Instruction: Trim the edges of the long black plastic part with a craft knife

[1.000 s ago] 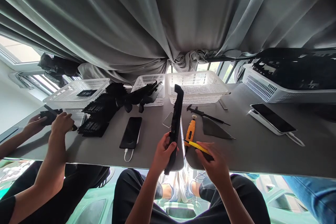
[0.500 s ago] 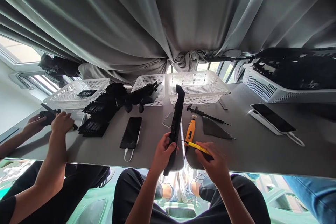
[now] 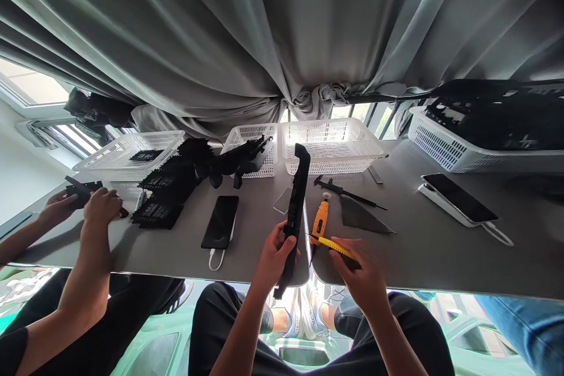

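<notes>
My left hand [image 3: 278, 254] is closed round the lower part of a long black plastic part [image 3: 298, 194], held nearly upright over the table's front edge. Its upper end bends slightly to the left. In my right hand [image 3: 362, 270] is a slim tool with a ribbed yellow handle [image 3: 335, 247] and a thin dark tip, which points left toward the black part, a small gap apart. Just beyond that tip lies an orange rotary tool [image 3: 319, 221] with a pale disc at its end. Black calipers [image 3: 348, 192] and a dark triangular sheet [image 3: 363, 216] lie behind my right hand.
White baskets [image 3: 330, 167] line the table's back; the right one [image 3: 445, 147] holds large black parts. Black slatted parts [image 3: 161, 211] are piled left of a phone [image 3: 219, 223]. A second phone [image 3: 460, 197] lies right. At left, a co-worker's hands [image 3: 102, 205] hold a black part.
The yellow-handled tool has shifted very slightly right in my right hand. My left hand and the black part stay almost still. The co-worker's hands have moved slightly left.
</notes>
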`<action>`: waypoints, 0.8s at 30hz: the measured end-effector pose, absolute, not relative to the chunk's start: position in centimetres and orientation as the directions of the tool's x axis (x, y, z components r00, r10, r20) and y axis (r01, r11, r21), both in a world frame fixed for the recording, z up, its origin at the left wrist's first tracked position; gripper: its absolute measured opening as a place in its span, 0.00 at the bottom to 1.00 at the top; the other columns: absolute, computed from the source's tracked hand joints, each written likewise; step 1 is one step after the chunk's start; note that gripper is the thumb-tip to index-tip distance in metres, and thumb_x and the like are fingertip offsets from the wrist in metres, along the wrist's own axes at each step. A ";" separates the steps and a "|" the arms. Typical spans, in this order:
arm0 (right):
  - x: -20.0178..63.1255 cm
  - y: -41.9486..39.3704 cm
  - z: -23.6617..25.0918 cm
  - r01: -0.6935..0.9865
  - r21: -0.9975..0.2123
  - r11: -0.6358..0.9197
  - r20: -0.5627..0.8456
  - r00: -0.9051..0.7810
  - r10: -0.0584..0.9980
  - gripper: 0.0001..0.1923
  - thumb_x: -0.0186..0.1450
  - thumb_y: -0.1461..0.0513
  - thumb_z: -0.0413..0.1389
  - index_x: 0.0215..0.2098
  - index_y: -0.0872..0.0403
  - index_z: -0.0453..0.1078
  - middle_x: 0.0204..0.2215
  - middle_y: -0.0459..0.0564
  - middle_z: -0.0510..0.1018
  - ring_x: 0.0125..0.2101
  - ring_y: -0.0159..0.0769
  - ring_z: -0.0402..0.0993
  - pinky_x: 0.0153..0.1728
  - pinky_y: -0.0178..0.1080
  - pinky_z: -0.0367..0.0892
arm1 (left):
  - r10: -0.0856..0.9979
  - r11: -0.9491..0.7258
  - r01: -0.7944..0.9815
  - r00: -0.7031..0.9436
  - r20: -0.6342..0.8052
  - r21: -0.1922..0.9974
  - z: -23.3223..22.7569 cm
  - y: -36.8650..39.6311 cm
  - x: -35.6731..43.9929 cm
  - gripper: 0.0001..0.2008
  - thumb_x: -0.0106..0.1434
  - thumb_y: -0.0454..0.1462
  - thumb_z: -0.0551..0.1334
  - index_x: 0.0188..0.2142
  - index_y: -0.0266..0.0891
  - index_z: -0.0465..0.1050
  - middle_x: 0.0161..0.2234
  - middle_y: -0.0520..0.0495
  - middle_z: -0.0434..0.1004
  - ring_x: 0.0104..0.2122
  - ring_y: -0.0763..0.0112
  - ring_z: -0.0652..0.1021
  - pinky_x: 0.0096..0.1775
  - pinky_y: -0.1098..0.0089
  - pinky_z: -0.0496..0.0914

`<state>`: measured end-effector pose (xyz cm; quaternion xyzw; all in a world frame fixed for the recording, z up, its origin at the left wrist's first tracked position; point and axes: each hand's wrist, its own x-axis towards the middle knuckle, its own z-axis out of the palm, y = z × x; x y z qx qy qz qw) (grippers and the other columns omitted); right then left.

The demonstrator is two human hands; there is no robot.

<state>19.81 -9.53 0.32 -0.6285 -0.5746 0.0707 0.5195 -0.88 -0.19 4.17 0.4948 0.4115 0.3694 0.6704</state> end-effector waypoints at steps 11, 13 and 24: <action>19.9 -9.5 0.5 0.627 -0.753 0.198 0.473 0.307 0.826 0.15 0.74 0.50 0.60 0.48 0.50 0.83 0.39 0.54 0.87 0.37 0.46 0.84 0.39 0.47 0.81 | 0.909 0.200 -0.128 0.394 -0.135 0.971 3.4 0.0 -1.1 0.31 0.65 0.53 0.72 0.59 0.36 0.73 0.29 0.51 0.79 0.26 0.69 0.76 0.33 0.68 0.71; 19.8 -9.5 0.5 0.627 -0.751 0.206 0.477 0.301 0.826 0.14 0.74 0.51 0.60 0.48 0.50 0.83 0.38 0.53 0.87 0.36 0.45 0.84 0.38 0.46 0.81 | 0.909 0.194 -0.134 0.397 -0.127 0.972 3.4 0.0 -1.1 0.30 0.66 0.51 0.72 0.59 0.36 0.73 0.29 0.50 0.79 0.27 0.69 0.76 0.34 0.68 0.71; 19.9 -9.8 0.8 0.601 -0.756 0.261 0.496 0.264 0.827 0.12 0.75 0.53 0.62 0.51 0.49 0.82 0.43 0.53 0.87 0.41 0.44 0.85 0.42 0.45 0.82 | 0.911 0.202 -0.122 0.387 -0.140 0.972 3.8 -0.2 -0.9 0.32 0.65 0.51 0.72 0.60 0.35 0.72 0.29 0.50 0.79 0.26 0.69 0.75 0.33 0.68 0.70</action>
